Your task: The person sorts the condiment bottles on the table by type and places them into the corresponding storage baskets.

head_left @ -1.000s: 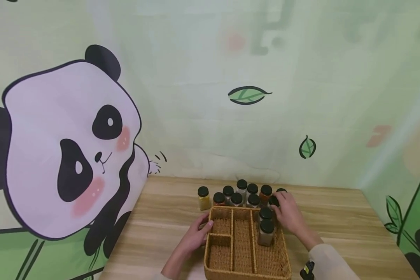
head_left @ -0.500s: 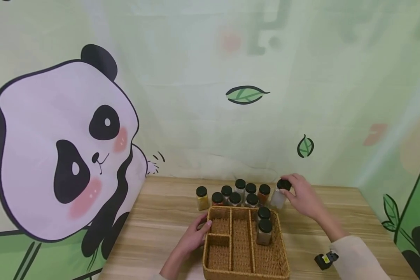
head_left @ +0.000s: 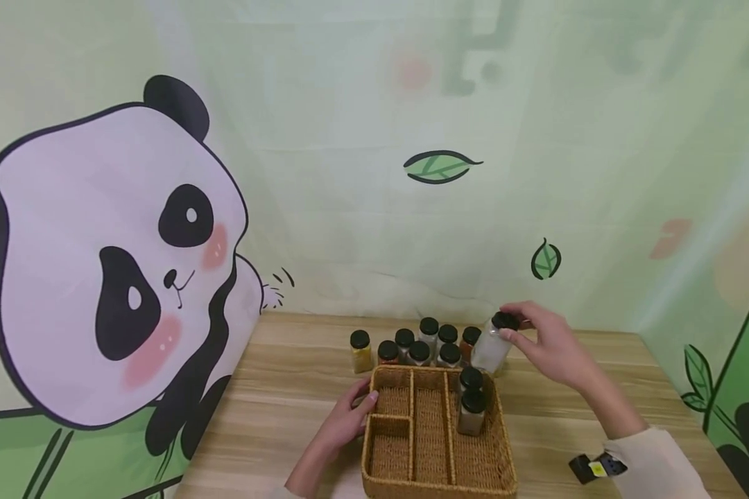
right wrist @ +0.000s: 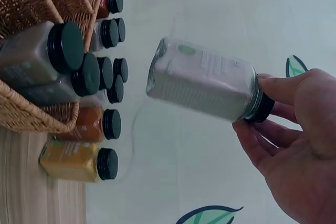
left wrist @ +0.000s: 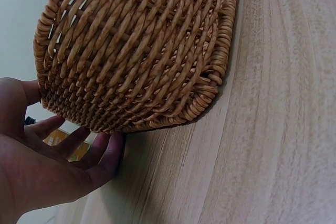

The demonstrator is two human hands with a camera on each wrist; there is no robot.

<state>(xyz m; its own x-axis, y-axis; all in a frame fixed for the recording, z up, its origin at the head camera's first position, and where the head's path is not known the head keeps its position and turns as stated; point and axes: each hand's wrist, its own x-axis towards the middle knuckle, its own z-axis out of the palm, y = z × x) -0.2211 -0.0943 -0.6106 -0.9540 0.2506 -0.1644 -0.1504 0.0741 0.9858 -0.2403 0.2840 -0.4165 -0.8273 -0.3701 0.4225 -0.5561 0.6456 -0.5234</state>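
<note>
My right hand (head_left: 555,350) pinches the black cap of a glass spice jar (right wrist: 205,80) with whitish contents. The jar tilts, its base pointing left, behind the back right corner of the divided wicker basket (head_left: 437,491). My left hand (head_left: 347,419) grips the basket at its back left corner, thumb at the rim and fingers (left wrist: 107,153) against the outer wall. Two capped jars (head_left: 472,419) stand one behind the other in the basket's right compartment; nothing lies in the other compartments.
Behind the basket stand several black-capped spice jars, among them a yellow one (head_left: 362,355) at the left end and an orange-red one (right wrist: 86,123). The basket's back wall hides their lower parts. A printed panda wall (head_left: 349,208) rises behind the wooden table (head_left: 274,388).
My right hand has moved right and slightly up from the jar row, bringing out the whitish jar, which now tilts more. My left hand stays at the basket.
</note>
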